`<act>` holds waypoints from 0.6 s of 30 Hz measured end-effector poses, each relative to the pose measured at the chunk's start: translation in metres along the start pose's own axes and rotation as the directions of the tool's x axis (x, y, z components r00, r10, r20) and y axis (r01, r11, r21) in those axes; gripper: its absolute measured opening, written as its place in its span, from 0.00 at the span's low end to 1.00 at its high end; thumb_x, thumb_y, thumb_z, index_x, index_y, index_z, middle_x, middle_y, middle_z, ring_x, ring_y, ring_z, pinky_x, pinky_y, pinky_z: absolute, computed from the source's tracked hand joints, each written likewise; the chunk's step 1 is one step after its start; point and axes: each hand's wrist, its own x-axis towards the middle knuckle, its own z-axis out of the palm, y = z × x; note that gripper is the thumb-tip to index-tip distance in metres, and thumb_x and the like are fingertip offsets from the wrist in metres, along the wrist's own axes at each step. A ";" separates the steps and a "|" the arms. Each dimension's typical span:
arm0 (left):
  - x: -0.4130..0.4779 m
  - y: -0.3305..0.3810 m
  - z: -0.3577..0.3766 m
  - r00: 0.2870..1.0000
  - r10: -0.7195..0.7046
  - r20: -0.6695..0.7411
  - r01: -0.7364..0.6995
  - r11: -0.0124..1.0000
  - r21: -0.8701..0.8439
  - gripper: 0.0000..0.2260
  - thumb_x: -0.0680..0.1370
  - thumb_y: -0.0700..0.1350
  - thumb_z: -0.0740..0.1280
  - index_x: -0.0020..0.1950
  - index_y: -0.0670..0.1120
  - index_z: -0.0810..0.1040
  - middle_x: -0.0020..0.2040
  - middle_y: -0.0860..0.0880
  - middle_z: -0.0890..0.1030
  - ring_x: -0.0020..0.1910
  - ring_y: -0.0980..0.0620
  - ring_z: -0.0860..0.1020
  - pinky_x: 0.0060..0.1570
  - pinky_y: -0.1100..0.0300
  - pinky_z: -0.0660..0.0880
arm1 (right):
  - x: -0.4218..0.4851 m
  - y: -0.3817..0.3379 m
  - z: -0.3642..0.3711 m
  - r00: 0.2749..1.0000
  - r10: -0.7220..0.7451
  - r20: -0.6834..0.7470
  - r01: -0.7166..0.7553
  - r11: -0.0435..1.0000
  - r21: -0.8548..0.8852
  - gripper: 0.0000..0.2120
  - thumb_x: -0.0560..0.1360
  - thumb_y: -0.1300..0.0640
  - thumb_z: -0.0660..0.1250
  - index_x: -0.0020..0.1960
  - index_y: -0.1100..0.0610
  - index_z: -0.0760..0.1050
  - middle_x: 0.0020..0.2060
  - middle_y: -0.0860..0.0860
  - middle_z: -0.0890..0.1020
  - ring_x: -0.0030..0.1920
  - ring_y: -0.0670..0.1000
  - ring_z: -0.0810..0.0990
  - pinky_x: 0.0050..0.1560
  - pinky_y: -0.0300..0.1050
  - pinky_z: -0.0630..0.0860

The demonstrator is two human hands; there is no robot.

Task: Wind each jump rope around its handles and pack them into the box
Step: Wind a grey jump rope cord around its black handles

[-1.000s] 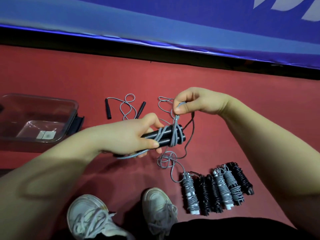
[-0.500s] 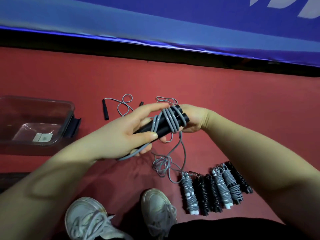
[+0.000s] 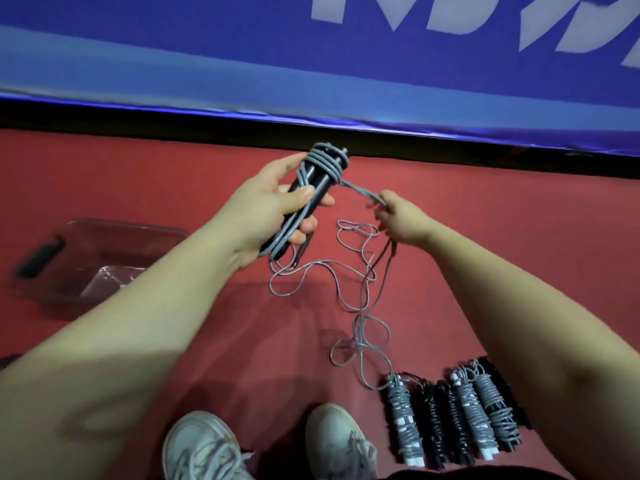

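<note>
Head view:
- The left grip [image 3: 273, 206] is closed round a pair of black handles [image 3: 320, 188]. The thumb lies across their front and the fingers curl behind. The handles are tilted, top end away from the person.
- Grey rope [image 3: 323, 164] is coiled in several turns round the top end of the handles. More strands run down their length under the thumb.
- Just right of the handles, the right grip [image 3: 401, 220] is curled and pinches the rope. A short stretch runs taut from the coils to the fingers.
- Below the handles the rest of the rope hangs in slack loops down to the red floor [image 3: 502, 244].
- Left of the handles and lower, a clear box [image 3: 128, 226] sits on the floor, a black latch [image 3: 38, 259] on its left end.
- Well below and right of the handles, a row of wound ropes [image 3: 460, 417], grey and black, lies side by side on the floor.
- Straight below the handles are two pale shoes [image 3: 332, 441].
- Beyond the handles, a blue banner [image 3: 242, 46] with white lettering runs along the floor's far edge.
</note>
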 end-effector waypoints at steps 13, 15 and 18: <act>0.023 0.076 0.012 0.996 0.085 0.013 -0.083 0.991 -0.104 0.17 0.81 0.35 0.56 0.70 0.43 0.67 0.43 0.40 0.79 0.26 0.51 0.70 0.22 0.65 0.65 | 0.001 0.018 0.002 0.907 0.406 0.112 -0.420 0.852 0.312 0.27 0.74 0.72 0.58 0.72 0.62 0.61 0.56 0.60 0.75 0.49 0.52 0.73 0.38 0.37 0.69; 0.030 0.070 0.015 0.998 0.057 0.004 -0.057 0.995 -0.086 0.18 0.81 0.35 0.56 0.71 0.44 0.66 0.43 0.40 0.79 0.26 0.51 0.71 0.22 0.65 0.65 | 0.007 -0.015 -0.007 0.983 0.182 -0.025 -0.125 0.764 0.633 0.33 0.72 0.73 0.59 0.74 0.55 0.56 0.68 0.57 0.68 0.57 0.48 0.70 0.47 0.37 0.71; 0.035 0.059 0.019 0.999 0.020 0.026 -0.017 0.995 -0.098 0.19 0.81 0.35 0.56 0.72 0.45 0.65 0.43 0.41 0.78 0.26 0.51 0.71 0.22 0.66 0.65 | 0.005 -0.068 -0.005 0.989 -0.140 -0.046 0.127 0.661 0.740 0.31 0.72 0.65 0.66 0.71 0.55 0.59 0.67 0.53 0.69 0.65 0.44 0.69 0.65 0.41 0.68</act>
